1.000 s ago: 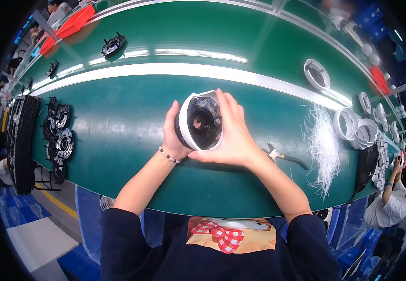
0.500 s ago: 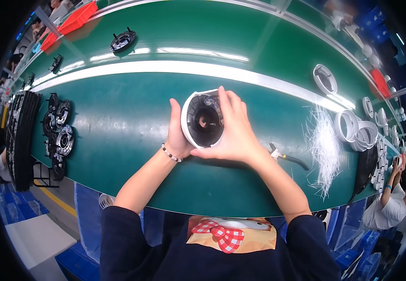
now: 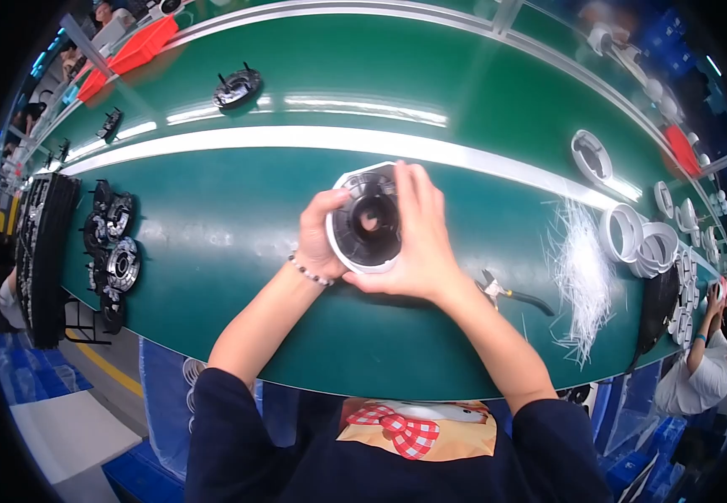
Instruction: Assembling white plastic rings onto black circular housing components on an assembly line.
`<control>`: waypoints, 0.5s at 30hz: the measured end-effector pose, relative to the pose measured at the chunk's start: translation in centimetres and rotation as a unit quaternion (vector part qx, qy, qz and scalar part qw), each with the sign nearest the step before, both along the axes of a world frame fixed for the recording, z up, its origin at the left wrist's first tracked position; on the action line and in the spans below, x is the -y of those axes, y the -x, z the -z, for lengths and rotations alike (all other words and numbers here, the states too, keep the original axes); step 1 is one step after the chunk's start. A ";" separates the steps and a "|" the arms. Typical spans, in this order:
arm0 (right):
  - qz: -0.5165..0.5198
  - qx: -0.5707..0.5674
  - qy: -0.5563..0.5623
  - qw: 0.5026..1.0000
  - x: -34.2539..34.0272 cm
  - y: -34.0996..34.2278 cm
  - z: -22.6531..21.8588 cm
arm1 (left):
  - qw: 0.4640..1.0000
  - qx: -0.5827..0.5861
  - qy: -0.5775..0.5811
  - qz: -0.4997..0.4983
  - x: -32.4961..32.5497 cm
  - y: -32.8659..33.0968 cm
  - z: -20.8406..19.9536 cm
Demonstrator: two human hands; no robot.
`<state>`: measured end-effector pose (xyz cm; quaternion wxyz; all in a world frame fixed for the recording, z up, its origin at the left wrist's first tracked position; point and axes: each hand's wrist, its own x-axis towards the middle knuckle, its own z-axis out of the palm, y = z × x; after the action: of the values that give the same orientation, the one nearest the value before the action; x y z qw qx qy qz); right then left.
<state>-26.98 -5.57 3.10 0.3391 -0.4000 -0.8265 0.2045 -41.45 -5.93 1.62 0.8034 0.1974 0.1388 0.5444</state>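
Observation:
Above the green table [image 3: 363, 344] I hold a white ring-shaped housing [image 3: 333, 230] with a black round insert [image 3: 362, 239] seated inside it. Through the insert's middle opening a bit of skin shows. My left hand [image 3: 317, 235] grips the left side, its thumb bent over the rim. Around the right side wraps my right hand [image 3: 424, 243], fingers over the far edge and thumb along the near rim. Right of my right forearm lies a pair of cutting pliers [image 3: 519, 297] with dark, yellow-marked handles.
Thin white strips [image 3: 581, 285] are heaped at the right, beside stacked white rings [image 3: 622, 233]. Black round assemblies [image 3: 122, 264] cluster at the left, near a dark stack [image 3: 45, 260]. Beyond a white rail, another black assembly [image 3: 238, 88] sits on the green surface. A co-worker [image 3: 699, 377] is at far right.
My left thumb has come over onto the rim from standing upright. The housing has turned slightly in my hands. The whole view has shifted a little.

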 end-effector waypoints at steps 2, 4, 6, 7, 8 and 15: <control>0.036 -0.026 -0.034 0.998 -0.2 0.0 0.4 | 0.999 0.018 -0.009 0.026 -1.3 -0.6 0.2; 0.070 -0.037 -0.091 0.993 -1.0 -1.6 1.8 | 1.000 -0.020 -0.015 -0.007 -2.9 -2.6 0.2; 0.087 -0.058 -0.051 0.993 -1.7 -3.6 2.1 | 0.998 0.032 0.028 0.050 -5.8 -3.2 1.3; 0.089 -0.050 -0.051 0.993 -1.7 -4.1 2.4 | 0.999 -0.028 0.005 -0.043 -7.6 -2.9 1.7; 0.106 -0.033 -0.054 0.992 -1.5 -5.3 2.1 | 0.997 -0.035 -0.026 -0.060 -9.5 -2.8 1.3; 0.417 0.097 -0.172 0.887 -3.5 -27.0 -2.3 | 0.932 -0.232 0.007 -0.278 -21.2 2.3 4.5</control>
<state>0.06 -2.08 5.36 0.3750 -0.6610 -0.6345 -0.1411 -43.79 15.27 -2.88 0.5668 0.2666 0.3742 0.6838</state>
